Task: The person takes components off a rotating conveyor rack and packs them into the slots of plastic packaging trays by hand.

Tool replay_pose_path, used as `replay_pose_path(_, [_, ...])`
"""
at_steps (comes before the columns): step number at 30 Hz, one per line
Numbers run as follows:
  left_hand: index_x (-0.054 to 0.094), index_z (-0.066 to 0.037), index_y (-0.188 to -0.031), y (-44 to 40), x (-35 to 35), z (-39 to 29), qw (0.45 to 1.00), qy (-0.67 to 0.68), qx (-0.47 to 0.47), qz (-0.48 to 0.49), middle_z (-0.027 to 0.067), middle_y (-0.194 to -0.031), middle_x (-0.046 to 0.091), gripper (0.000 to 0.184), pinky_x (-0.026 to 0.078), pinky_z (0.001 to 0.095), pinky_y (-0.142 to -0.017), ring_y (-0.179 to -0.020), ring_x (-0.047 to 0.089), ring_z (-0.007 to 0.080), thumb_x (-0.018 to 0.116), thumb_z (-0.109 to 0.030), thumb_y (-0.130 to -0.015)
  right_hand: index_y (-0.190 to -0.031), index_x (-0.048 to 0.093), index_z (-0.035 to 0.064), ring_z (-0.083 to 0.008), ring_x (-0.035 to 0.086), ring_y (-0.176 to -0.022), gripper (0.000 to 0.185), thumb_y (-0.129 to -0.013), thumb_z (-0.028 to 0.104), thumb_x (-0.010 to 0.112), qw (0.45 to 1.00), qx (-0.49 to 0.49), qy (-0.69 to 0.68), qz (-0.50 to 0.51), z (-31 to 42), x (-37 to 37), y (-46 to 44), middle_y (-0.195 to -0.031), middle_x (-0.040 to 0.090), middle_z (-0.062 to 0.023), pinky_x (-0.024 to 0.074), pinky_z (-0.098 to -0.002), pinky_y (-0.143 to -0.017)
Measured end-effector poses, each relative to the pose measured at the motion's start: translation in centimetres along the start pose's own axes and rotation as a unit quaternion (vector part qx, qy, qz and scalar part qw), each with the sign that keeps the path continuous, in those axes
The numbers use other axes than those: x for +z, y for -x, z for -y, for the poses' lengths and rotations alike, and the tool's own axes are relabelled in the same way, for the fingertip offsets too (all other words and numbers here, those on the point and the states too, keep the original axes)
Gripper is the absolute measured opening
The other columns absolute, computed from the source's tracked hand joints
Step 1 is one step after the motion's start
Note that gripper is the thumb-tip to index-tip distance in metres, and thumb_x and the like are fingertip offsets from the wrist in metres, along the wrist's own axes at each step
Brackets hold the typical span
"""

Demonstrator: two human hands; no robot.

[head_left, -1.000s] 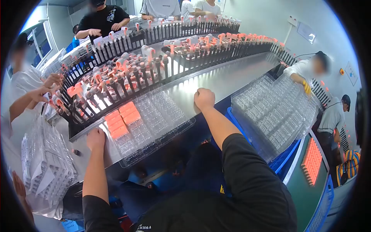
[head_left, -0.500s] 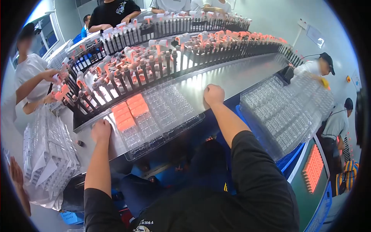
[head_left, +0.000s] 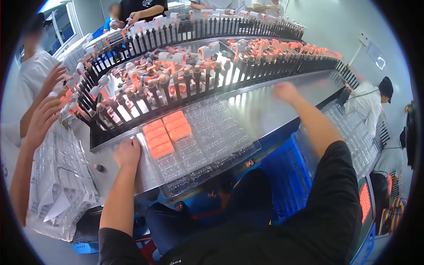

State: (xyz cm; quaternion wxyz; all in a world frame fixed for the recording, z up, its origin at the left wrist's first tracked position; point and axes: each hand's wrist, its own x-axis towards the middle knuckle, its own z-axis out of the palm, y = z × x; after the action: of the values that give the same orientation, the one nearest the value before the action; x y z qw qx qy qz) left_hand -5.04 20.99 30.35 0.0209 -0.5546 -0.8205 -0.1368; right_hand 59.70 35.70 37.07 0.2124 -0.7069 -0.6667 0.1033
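Observation:
My left hand (head_left: 127, 152) is curled into a fist on the metal tabletop, just left of a clear plastic tray (head_left: 221, 128). No object shows in its fingers. Several orange blocks (head_left: 159, 145) fill cells in the tray's left part; the cells further right hold none. My right hand (head_left: 286, 91) is over the metal tabletop, to the right of the tray and apart from it. Motion blurs its fingers, so their shape and any small thing in them cannot be made out.
A rack of black posts (head_left: 187, 81) with orange and white parts (head_left: 145, 70) runs behind the tray. Clear trays (head_left: 353, 137) lie at right by a blue crate (head_left: 289, 176). Stacked trays (head_left: 62, 176) stand at left, near a co-worker's hands (head_left: 44, 117). Other people work around.
My right hand has moved right and away from the tray, and now blurs. The clear trays at right have shifted rightward, showing more blue crate. My left hand stays on the tabletop; the view has shifted.

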Motion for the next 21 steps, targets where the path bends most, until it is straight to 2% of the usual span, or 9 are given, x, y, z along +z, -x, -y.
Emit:
replay_pose_path(3, [0.079,-0.01,-0.096,-0.6,1.1,0.8,1.0,-0.008,0.002,0.007,0.0188,-0.101,0.076,0.045,0.058,0.0512,-0.085,-0.097,0.073,0.0393,0.047,-0.04,-0.101,-0.099,0.079,0.0031,-0.0223,0.074,-0.075,0.05,-0.093,0.05,0.062,0.982,0.031,-0.086,-0.163,-1.3,-6.0,-5.9,-0.087,0.079,-0.0103,0.0561,-0.0392,-0.076])
replay_pose_path(5, [0.08,-0.01,-0.096,-0.9,1.4,0.7,1.0,-0.004,-0.005,0.02,0.0184,-0.101,0.076,0.045,0.058,0.0512,-0.084,-0.096,0.073,0.039,0.047,-0.04,-0.101,-0.1,0.069,0.0097,-0.0162,0.056,-0.061,0.04,-0.094,0.049,0.065,0.929,0.16,-0.262,-0.207,-0.8,-9.0,-9.6,-0.08,0.068,-0.0007,0.0486,-0.0355,-0.057])
replay_pose_path(6, [0.08,-0.01,-0.097,-0.8,1.2,0.6,1.0,-0.001,-0.011,0.026,0.0181,-0.101,0.076,0.045,0.058,0.0511,-0.085,-0.097,0.073,0.0388,0.047,-0.04,-0.101,-0.099,0.068,0.0127,-0.0142,0.051,-0.06,0.04,-0.094,0.052,0.064,0.912,0.162,-0.279,-0.254,-0.3,-9.9,-11.5,-0.077,0.062,0.0018,0.0463,-0.0341,-0.056])
replay_pose_path(9, [0.08,-0.01,-0.097,-0.8,0.4,0.0,1.0,0.005,-0.011,0.023,0.0177,-0.101,0.076,0.043,0.057,0.0509,-0.085,-0.097,0.073,0.0384,0.047,-0.039,-0.1,-0.098,0.065,0.0192,-0.0116,0.044,-0.062,0.039,-0.098,0.058,0.062,0.896,0.163,-0.317,-0.264,2.1,-10.9,-14.9,-0.074,0.052,0.0038,0.0426,-0.0304,-0.058])
replay_pose_path(12, [0.079,-0.01,-0.097,-0.8,0.1,-0.1,0.999,-0.011,-0.015,0.031,0.0172,-0.101,0.076,0.043,0.057,0.0506,-0.085,-0.097,0.073,0.0382,0.048,-0.038,-0.099,-0.107,0.069,0.0162,-0.0146,0.057,-0.075,0.03,-0.099,0.045,0.067,0.915,0.132,-0.371,-0.082,-3.2,-11.0,-22.9,-0.092,0.067,0.0014,0.0488,-0.0364,-0.064])
replay_pose_path(15, [0.079,-0.009,-0.097,-0.8,0.2,0.1,1.0,-0.015,-0.008,0.024,0.0173,-0.102,0.077,0.043,0.058,0.0498,-0.085,-0.095,0.073,0.0386,0.047,-0.036,-0.098,-0.118,0.072,0.0111,-0.0153,0.064,-0.086,0.031,-0.095,0.031,0.074,0.958,0.109,-0.252,-0.077,0.9,-10.8,-21.7,-0.101,0.072,-0.001,0.052,-0.0398,-0.068])
replay_pose_path(16, [0.079,-0.009,-0.097,-0.8,0.1,0.1,1.0,-0.004,-0.011,0.027,0.0175,-0.102,0.077,0.043,0.058,0.0498,-0.085,-0.095,0.073,0.0388,0.047,-0.036,-0.098,-0.126,0.071,0.0049,-0.0161,0.067,-0.091,0.039,-0.088,0.014,0.077,0.984,0.106,-0.134,-0.059,6.6,-11.4,-17.5,-0.102,0.074,-0.0042,0.0542,-0.0376,-0.075])
replay_pose_path(20, [0.079,-0.009,-0.098,-1.1,0.0,-0.2,0.998,0.021,-0.026,0.046,0.0191,-0.103,0.076,0.042,0.057,0.0505,-0.088,-0.096,0.074,0.0397,0.048,-0.036,-0.097,-0.125,0.073,0.0043,-0.0172,0.067,-0.097,0.047,-0.078,0.002,0.076,0.992,-0.039,0.111,0.043,8.6,-12.2,-17.7,-0.111,0.076,-0.005,0.0544,-0.0354,-0.084])
replay_pose_path(21, [0.08,-0.009,-0.098,-1.1,0.1,0.0,0.998,0.032,-0.031,0.047,0.0191,-0.103,0.076,0.042,0.057,0.0507,-0.088,-0.097,0.073,0.0399,0.048,-0.037,-0.097,-0.116,0.075,0.004,-0.0166,0.067,-0.094,0.039,-0.077,0.006,0.078,0.988,-0.061,0.131,0.057,9.2,-12.5,-17.4,-0.105,0.076,-0.0035,0.0534,-0.0354,-0.084])
